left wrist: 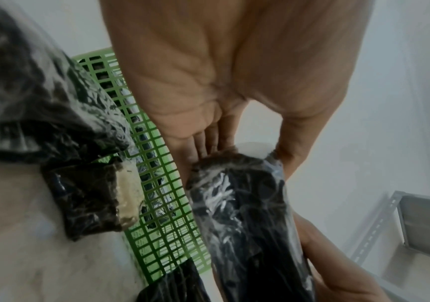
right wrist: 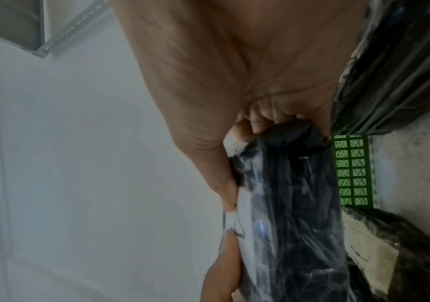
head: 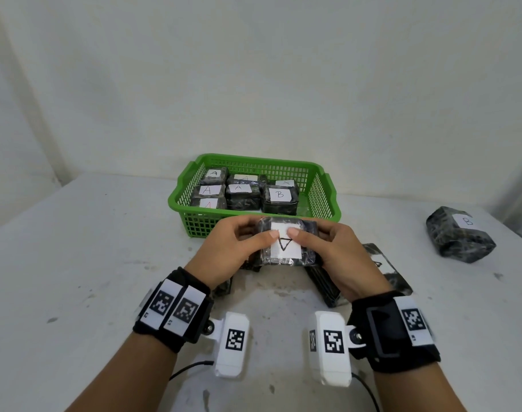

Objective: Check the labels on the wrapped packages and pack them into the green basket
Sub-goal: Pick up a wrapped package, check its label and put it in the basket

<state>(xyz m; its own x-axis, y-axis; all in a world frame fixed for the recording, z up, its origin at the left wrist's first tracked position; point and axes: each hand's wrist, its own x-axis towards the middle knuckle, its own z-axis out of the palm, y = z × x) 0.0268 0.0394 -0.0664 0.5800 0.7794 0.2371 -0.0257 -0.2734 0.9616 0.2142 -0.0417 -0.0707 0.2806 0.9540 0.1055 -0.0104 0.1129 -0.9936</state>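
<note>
Both hands hold one black wrapped package (head: 286,246) just in front of the green basket (head: 200,224), a little above the table. Its white label (head: 285,248) faces me and shows a hand-drawn letter upside down. My left hand (head: 254,236) grips the left end and my right hand (head: 313,236) the right end, with both thumbs pressing on the label's top edge. The wrist views show the same package (left wrist: 242,214) (right wrist: 299,204) from its ends, with fingers curled behind it. Inside the basket lie several packages, most labelled A and one labelled B (head: 280,194).
A package labelled B (head: 460,234) lies alone at the table's right. More wrapped packages lie under my hands: one on the right (head: 384,272), one on the left (head: 224,288). A grey metal shelf (left wrist: 415,220) stands off to the side. A wall rises behind the basket.
</note>
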